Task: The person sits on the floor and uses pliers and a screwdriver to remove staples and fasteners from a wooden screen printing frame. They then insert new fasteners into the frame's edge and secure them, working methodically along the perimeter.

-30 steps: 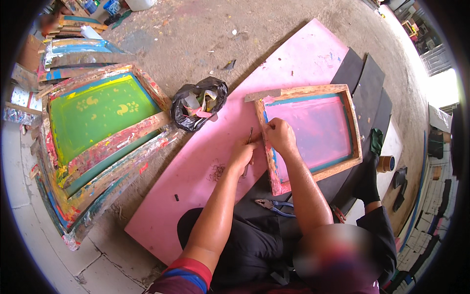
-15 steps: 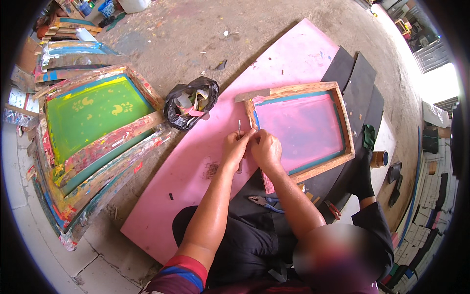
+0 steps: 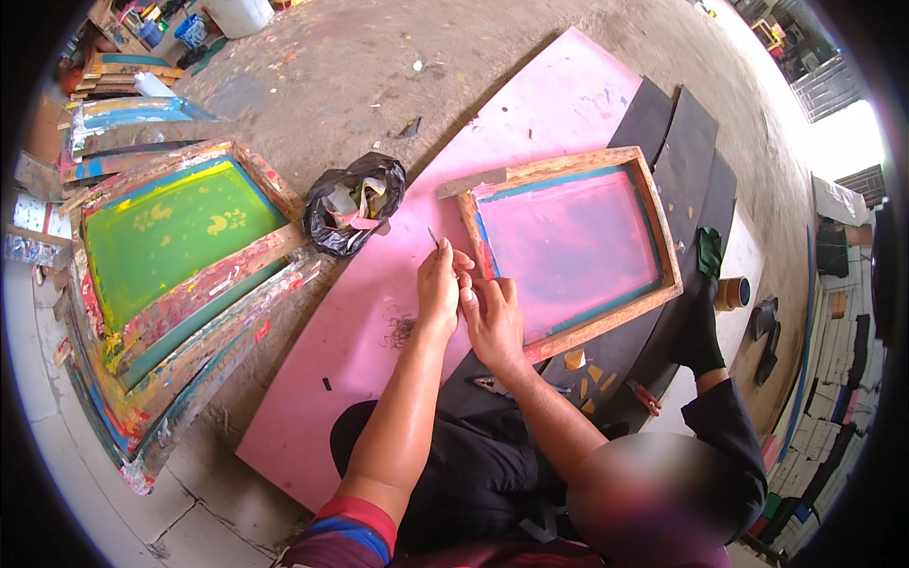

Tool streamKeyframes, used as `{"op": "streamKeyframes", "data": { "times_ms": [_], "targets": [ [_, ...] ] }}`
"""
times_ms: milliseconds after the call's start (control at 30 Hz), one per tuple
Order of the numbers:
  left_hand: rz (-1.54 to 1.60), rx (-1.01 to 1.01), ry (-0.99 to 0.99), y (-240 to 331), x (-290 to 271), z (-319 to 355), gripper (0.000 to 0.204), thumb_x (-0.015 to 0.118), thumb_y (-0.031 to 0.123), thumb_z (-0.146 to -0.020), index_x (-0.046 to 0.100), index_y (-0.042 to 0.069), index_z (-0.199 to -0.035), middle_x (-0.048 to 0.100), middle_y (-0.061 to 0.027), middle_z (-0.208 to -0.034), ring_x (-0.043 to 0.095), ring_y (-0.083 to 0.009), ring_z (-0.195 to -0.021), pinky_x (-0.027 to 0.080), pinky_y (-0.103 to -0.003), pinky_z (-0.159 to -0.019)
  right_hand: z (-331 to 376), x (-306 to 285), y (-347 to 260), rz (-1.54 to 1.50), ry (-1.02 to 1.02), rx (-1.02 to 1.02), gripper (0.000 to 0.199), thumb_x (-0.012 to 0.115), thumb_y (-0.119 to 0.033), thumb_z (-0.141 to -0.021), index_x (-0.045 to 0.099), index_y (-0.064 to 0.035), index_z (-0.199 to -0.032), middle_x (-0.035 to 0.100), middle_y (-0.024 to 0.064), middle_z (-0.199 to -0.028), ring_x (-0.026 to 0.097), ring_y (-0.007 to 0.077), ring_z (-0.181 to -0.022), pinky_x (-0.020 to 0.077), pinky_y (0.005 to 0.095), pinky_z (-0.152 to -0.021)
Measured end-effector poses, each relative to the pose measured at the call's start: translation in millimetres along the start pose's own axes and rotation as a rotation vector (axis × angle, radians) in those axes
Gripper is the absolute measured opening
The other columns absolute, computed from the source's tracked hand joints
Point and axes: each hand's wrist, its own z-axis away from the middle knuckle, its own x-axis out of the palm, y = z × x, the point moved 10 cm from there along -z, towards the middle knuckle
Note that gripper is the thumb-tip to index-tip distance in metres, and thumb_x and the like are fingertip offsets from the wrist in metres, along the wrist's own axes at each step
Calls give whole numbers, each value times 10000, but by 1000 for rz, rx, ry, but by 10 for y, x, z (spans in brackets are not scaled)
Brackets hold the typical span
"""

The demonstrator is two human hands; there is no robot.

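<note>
Both hands have drawn together beside the wooden screen frame [image 3: 568, 246], left hand [image 3: 440, 289] fingers pinching a thin blade [image 3: 433, 237], right hand [image 3: 492, 317] fingers curled narrow.

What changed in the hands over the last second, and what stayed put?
The right hand left the wooden frame's left rail and joined the left hand, which now holds a thin tool upright. Both hands drew toward the frame's near corner. Frame, pink board and black bag stayed.
</note>
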Motion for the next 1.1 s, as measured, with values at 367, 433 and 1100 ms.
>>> {"op": "streamKeyframes", "data": {
  "times_ms": [367,433,1100],
  "targets": [
    [-527,430,57,-58,75,-6,237,611,258,-1116,631,34,-1190,664,-31,-967,608,-91,-775,525,-261,-691,41,-437,640,-197,8,345,353,507,-312,-1152,676,-4,-1188,733,206,-940,720,388,-879,542,472,-814],
    [-554,427,45,-145,86,-44,218,617,235,-1110,614,41,-1208,666,-33,-968,612,-94,-783,524,-264,-687,-20,-495,892,-153,60,336,321,494,-280,-1150,672,-13,-1151,736,213,-958,719,403,-912,536,494,-821],
    [-653,312,144,-211,-124,-174,372,754,261,-1025,662,-35,-820,676,-86,-682,632,-156,-636,498,-350,-641,89,-565,591,112,-188,165,232,670,-260,-1050,686,-90,-1207,754,194,-994,741,414,-922,565,504,-761]
  ]
}}
